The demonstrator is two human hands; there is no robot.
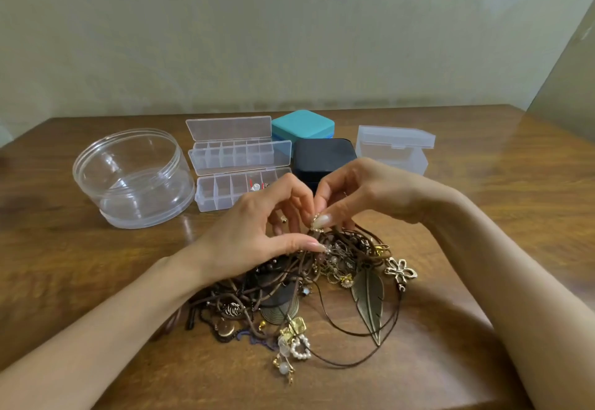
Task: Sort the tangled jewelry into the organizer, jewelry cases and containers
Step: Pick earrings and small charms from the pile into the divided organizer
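Jewelry is heaped in a tangle of brown cords, beads and metal pendants on the wooden table, directly in front of the containers. The step in hand is judged to be extraction of one small piece from the top of the heap. A small gold-coloured item is pinched between thumb and forefinger of the right hand, its other fingers curled. The left hand is half closed over the heap, fingertips meeting those of the right hand; whether anything is gripped by it cannot be told.

Behind the hands, the compartment organizer stands open with a few small items in one cell. The round clear tub is seen to be open and empty. The teal case, the black case and the frosted box are shut.

Next, the pinched piece is expected to need freeing from the cords before it is carried to a cell. The exact type of that piece is too small to be identified. The near right end of the organizer is hidden by the left hand.
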